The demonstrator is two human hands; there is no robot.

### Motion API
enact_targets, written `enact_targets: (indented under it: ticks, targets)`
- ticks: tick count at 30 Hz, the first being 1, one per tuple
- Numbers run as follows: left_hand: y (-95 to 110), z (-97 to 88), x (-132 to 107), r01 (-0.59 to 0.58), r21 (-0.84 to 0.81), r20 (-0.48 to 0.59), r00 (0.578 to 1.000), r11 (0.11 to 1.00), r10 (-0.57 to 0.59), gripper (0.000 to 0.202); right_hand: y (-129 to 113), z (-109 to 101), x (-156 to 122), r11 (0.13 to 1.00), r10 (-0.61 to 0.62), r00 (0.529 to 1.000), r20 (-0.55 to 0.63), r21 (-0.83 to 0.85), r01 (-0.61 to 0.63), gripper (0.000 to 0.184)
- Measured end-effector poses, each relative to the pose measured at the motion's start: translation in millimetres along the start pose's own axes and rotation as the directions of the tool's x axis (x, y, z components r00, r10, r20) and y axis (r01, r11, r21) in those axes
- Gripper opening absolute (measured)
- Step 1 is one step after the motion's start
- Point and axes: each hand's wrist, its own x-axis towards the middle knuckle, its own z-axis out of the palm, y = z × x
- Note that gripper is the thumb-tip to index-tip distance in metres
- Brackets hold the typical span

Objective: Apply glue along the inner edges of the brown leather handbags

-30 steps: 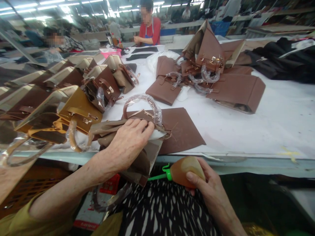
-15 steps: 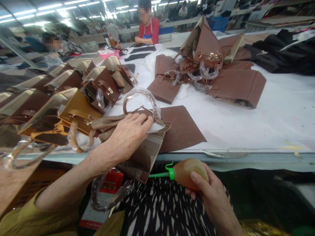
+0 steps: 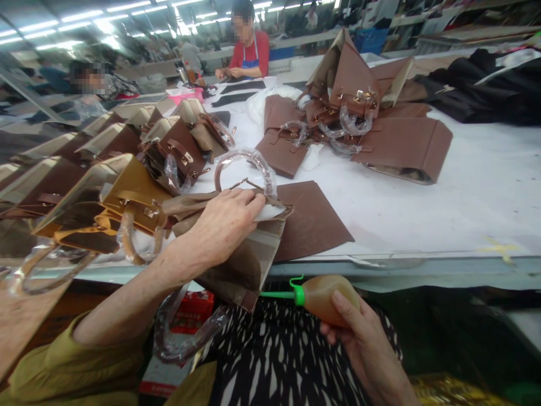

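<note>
My left hand [image 3: 222, 223] presses down on a brown handbag [image 3: 249, 248] that lies on its side at the near table edge, fingers curled over its top fold and a white paper scrap. The bag's plastic-wrapped handle [image 3: 245, 163] arches up behind my fingers; a second wrapped handle [image 3: 186, 332] hangs below the edge. My right hand [image 3: 359, 338] is closed around a soft amber glue bottle [image 3: 327, 299] with a green nozzle [image 3: 281, 294] pointing left toward the bag's lower corner, below the table edge.
A flat brown leather panel [image 3: 313, 217] lies right of the bag. A mustard bag [image 3: 127, 197] and several brown bags [image 3: 177, 146] stand at left; more brown bags [image 3: 380, 135] are piled at the back. Dark fabric [image 3: 486, 90] lies far right. Two people sit beyond.
The bag has shifted slightly up and right under my left hand. My right hand with the bottle has drifted a little right and lower.
</note>
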Motion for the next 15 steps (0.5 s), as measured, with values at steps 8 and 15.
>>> enact_targets:
  ticks: [8,15]
  targets:
    - [-0.8,0.5,4.9,0.024,-0.006,0.027,0.999,1.000,-0.024,0.017,-0.4,5.3,-10.1,0.998,0.060,0.997,0.046,0.002,-0.060,0.046]
    - [-3.8,-1.5,7.9,0.014,-0.059,0.043,0.999,0.998,-0.011,0.019,-11.5,5.9,-19.9,0.965,-0.133,0.989,-0.059,-0.234,0.116,0.057]
